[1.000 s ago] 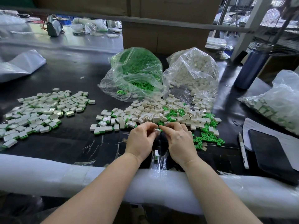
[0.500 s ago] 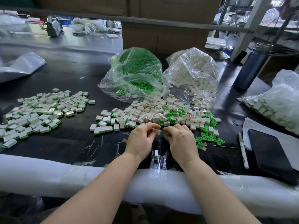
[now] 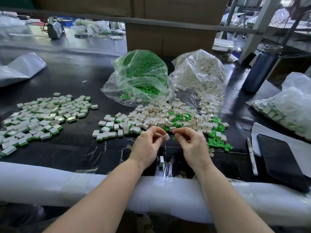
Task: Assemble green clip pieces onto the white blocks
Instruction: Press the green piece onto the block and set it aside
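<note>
Hands now apart: left hand (image 3: 148,145) with one white block (image 3: 166,137), right hand (image 3: 193,145).

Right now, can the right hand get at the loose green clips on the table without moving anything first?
Probably yes. The loose green clips lie uncovered just beside the right hand, nothing between them. But that hand seems to pinch something small and green already.

No legible text, label, brand, number or sign appears anywhere in the view. The pen (image 3: 251,155) at the right of the counter (image 3: 70,78) bears a small dark mark, too small to read.
</note>
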Demonstrator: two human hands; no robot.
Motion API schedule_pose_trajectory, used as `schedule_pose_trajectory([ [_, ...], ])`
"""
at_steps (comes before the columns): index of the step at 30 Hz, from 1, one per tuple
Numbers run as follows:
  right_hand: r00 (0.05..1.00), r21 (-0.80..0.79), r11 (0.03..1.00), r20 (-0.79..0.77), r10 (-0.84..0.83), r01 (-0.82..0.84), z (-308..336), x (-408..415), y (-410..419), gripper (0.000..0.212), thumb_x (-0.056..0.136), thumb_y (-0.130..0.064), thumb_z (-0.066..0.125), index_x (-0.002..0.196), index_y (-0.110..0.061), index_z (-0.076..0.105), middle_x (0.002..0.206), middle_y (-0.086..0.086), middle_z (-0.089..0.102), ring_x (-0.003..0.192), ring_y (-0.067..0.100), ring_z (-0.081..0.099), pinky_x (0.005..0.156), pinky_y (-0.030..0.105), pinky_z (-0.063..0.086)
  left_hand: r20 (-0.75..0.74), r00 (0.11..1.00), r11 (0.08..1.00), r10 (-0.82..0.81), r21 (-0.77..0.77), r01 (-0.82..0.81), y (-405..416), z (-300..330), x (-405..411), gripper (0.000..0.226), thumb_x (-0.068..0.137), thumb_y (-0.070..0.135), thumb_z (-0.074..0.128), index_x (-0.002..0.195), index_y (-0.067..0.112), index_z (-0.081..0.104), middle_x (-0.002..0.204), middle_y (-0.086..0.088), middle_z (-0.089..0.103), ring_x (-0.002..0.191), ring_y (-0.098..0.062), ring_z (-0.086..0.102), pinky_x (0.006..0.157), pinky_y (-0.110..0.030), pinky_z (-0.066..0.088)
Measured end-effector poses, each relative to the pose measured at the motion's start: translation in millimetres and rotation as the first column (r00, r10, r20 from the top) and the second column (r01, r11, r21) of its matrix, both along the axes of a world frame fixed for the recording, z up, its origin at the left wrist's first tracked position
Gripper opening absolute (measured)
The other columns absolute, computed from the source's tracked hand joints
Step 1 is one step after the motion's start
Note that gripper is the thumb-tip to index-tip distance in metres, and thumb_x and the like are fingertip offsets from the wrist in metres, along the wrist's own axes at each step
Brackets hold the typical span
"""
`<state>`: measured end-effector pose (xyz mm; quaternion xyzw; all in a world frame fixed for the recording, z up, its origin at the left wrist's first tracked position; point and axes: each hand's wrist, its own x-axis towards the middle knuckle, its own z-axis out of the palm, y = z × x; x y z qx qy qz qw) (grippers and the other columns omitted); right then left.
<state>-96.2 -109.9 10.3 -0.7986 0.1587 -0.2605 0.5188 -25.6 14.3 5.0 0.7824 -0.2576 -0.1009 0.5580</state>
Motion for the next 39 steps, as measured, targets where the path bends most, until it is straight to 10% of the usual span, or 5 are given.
schedule_pose_trajectory([
  [39, 0.998, 0.002, 0.998, 0.025, 0.059, -0.059, 2.2, -2.0, 0.7, 0.019, 0.080, 0.001, 0.068, 0.074, -0.017, 0.066, 0.069, -0.008, 0.065, 0.065, -0.005, 0.060, 0.064, 0.007, 0.045, -0.044, 0.998, 0.996, -0.047, -0.079, 0.044, 1.8, 4.3, -1.0, 0.010, 0.084, 0.008, 0.066, 0.090, 0.016, 0.065, 0.086, -0.004, 0.068, 0.078, -0.017, 0.063, 0.082, -0.027, 0.053],
])
